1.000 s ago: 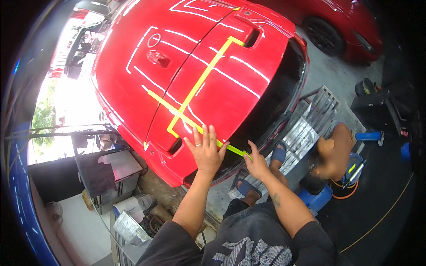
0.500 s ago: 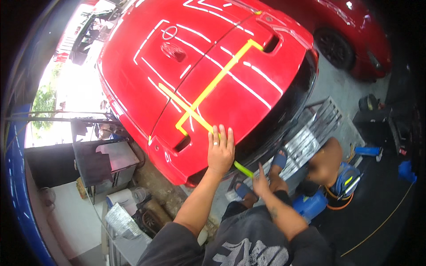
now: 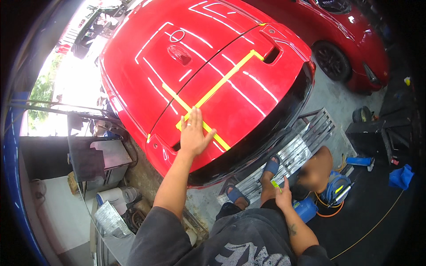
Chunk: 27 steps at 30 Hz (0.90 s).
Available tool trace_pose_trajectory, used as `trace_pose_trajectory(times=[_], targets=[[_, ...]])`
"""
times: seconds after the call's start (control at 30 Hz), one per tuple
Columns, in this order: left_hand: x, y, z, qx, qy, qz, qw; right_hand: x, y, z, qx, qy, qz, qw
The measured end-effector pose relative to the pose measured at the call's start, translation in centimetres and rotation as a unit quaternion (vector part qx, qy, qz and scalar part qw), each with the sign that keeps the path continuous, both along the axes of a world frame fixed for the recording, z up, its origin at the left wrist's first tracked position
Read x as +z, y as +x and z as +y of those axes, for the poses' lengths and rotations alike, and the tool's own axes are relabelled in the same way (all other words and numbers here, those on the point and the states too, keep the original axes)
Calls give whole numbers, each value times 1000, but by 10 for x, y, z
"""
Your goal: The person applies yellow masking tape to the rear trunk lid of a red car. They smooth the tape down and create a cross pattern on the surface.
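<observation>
In the head view, we are seeing yellow tape [image 3: 222, 82] lying on a glossy red car panel [image 3: 239, 115], its straight, bright strips looking flat and even among the white reflections. One long strip is slanting from beside a dark slot [image 3: 271, 55], where a short piece is bending off it, down to our left hand [image 3: 193, 136]. A second strip is crossing it by our left fingertips, spanning the panel seam and ending near the dark lower edge. Our left hand is lying flat over the tape, hiding part of it; its middle fingers are keeping close together while the thumb is stretching out wide. Our right hand [image 3: 284, 198], well apart from the panel and near a blue sandal [image 3: 272, 165], is gripping a small yellow-green piece [image 3: 276, 185]; we cannot tell exactly which fingers are pinching it.
</observation>
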State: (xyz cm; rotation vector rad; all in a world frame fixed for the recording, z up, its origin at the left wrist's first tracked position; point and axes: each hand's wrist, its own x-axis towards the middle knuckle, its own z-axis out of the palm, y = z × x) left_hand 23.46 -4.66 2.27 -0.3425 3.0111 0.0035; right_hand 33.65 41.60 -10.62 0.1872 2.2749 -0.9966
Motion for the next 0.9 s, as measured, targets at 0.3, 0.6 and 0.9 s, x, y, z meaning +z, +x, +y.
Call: trace_pose_trajectory(times=[0.3,0.6,0.9], targets=[[30,4,-3,54,55,59,995,81,0,3,-117,-214,15,970],[120,101,160,291,768,-158,549,225,-16,-61,52,-376,204,903],[116,132,134,326,781,-64,529,226,0,-82,171,-359,240,886]])
